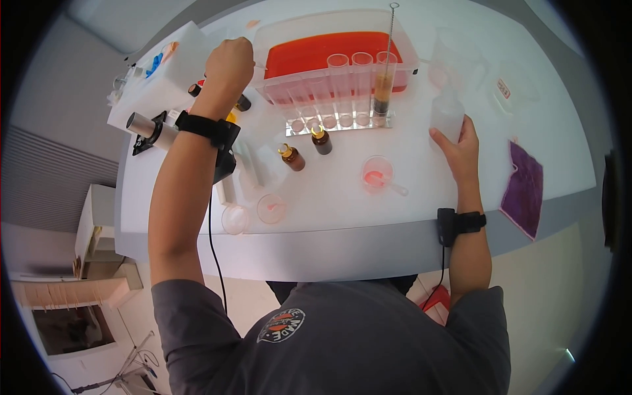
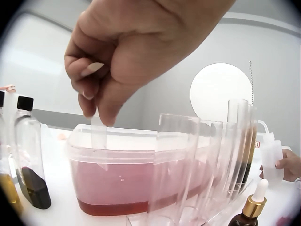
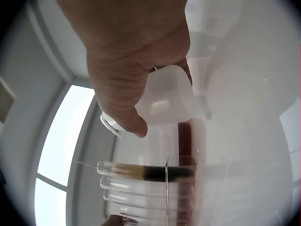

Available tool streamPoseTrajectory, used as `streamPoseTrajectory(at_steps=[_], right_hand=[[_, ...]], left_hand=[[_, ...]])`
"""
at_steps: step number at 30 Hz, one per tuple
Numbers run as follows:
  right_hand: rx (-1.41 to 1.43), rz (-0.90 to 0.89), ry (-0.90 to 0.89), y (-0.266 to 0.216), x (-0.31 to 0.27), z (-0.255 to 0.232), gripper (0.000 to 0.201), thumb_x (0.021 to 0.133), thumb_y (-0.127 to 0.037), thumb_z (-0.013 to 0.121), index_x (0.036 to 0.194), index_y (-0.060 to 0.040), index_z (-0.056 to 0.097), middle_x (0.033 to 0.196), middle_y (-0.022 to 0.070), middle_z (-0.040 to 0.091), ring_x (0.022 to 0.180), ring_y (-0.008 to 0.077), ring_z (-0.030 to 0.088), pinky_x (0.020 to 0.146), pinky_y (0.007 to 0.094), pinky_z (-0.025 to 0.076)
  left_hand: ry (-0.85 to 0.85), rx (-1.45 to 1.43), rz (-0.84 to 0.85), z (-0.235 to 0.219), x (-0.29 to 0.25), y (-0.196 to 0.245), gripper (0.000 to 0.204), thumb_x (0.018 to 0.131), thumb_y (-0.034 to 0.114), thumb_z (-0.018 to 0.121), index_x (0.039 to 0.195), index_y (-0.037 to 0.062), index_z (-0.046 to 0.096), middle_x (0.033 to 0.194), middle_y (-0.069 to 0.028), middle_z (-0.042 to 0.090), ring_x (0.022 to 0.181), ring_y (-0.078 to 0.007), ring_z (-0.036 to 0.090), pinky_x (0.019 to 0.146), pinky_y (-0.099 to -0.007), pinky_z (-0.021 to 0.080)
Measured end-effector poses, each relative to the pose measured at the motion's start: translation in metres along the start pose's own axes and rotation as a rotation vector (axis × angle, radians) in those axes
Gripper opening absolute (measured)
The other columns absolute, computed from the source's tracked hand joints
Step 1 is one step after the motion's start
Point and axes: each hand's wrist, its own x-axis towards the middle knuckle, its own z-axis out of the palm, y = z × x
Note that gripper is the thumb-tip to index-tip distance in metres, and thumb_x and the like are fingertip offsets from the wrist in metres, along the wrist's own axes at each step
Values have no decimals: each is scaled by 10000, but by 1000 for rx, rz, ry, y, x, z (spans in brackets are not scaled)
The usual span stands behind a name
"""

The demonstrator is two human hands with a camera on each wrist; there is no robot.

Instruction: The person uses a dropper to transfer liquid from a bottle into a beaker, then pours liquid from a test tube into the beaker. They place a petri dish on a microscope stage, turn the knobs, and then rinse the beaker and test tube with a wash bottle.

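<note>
My left hand (image 1: 230, 66) is over the near left end of a clear plastic tub (image 2: 117, 181) of red liquid. Its thumb and fingers pinch a translucent flat strip (image 2: 99, 134) that hangs at the tub's rim; its lower end is hard to make out. On the right, my right hand (image 1: 463, 150) grips a white plastic wash bottle (image 1: 447, 110) with a bent spout. Between the hands, a row of clear test tubes (image 1: 338, 76) stands in a rack (image 1: 339, 128). The rightmost tube (image 1: 382, 89) has tan and dark layers, with a wire-handled brush (image 1: 393, 29) sticking up from it.
Two dropper bottles (image 1: 291, 158) stand before the rack. Nearby is a dish of pink material (image 1: 374, 178) with a spoon (image 1: 399, 190). Two shallow dishes (image 1: 270, 209) lie near the front edge. A purple cloth (image 1: 525, 186) overhangs the right edge; a dark-capped bottle (image 2: 32, 160) stands left.
</note>
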Motion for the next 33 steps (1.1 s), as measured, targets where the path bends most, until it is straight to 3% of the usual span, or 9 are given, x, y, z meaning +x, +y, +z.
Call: streamPoseTrajectory(at_steps=[3, 6, 9, 12, 15, 18, 20, 24, 33], right_hand=[[17, 1, 1, -2, 0, 1, 626, 782, -135, 820, 1277, 68, 495, 1149, 152, 642, 1028, 200, 638, 896, 322, 517], [-10, 12, 10, 0, -1, 0, 599, 789, -120, 817, 1269, 61, 508, 1151, 140, 642, 1022, 194, 634, 895, 314, 513], [-19, -23, -2, 7, 3, -4, 565, 805, -107, 810, 1264, 51, 521, 1161, 126, 639, 1031, 188, 625, 907, 305, 501], [1, -7, -18, 11, 3, -4, 544, 822, -97, 803, 1269, 43, 527, 1180, 117, 633, 1052, 184, 614, 933, 303, 485], [9, -10, -25, 9, 3, -3, 543, 828, -95, 801, 1279, 40, 529, 1199, 114, 627, 1075, 185, 605, 955, 306, 471], [28, -4, -41, 14, 4, -3, 573, 834, -77, 789, 1319, 40, 507, 1243, 122, 607, 1125, 200, 587, 993, 319, 446], [23, 22, -55, 16, 5, -4, 587, 837, -68, 782, 1337, 39, 494, 1262, 128, 596, 1151, 207, 576, 1010, 327, 434], [17, -25, -65, 21, 6, -5, 609, 862, -44, 738, 1388, 57, 447, 1321, 146, 567, 1204, 236, 554, 1040, 347, 425], [36, -14, -40, 27, 7, -8, 587, 873, -42, 730, 1377, 69, 451, 1297, 151, 581, 1176, 231, 571, 1022, 324, 433]], left_hand=[[-109, 48, 3, 0, -5, 7, 248, 795, 202, 789, 863, -12, 684, 913, -195, 712, 900, -383, 682, 771, -461, 544], [69, -23, 54, 4, -1, -8, 257, 796, 215, 792, 864, -11, 689, 880, -180, 713, 838, -358, 690, 728, -419, 547], [141, -113, 0, -30, -16, -4, 271, 816, 241, 784, 880, -8, 698, 811, -146, 698, 726, -274, 680, 690, -350, 534], [152, -344, -51, -80, -64, -4, 297, 847, 221, 713, 1058, 13, 722, 974, -152, 713, 925, -322, 648, 844, -390, 495], [209, -436, -170, -89, -131, -10, 242, 850, 199, 765, 964, -7, 707, 794, -80, 685, 662, -162, 626, 668, -286, 506], [258, -726, -262, -68, -201, -23, 212, 870, 86, 736, 1062, 4, 702, 825, -33, 685, 677, -96, 580, 667, -255, 492], [236, -774, -358, -45, -245, -32, 256, 818, 50, 766, 1067, 24, 709, 764, -5, 585, 675, -86, 492, 612, -236, 416], [184, -874, -572, 4, -318, -37, 245, 828, 41, 757, 1065, 16, 702, 800, -2, 599, 689, -86, 495, 624, -233, 410], [94, -948, -660, 50, -362, -33, 285, 804, 57, 768, 1082, 27, 714, 859, -32, 625, 730, -124, 554, 682, -261, 473]])
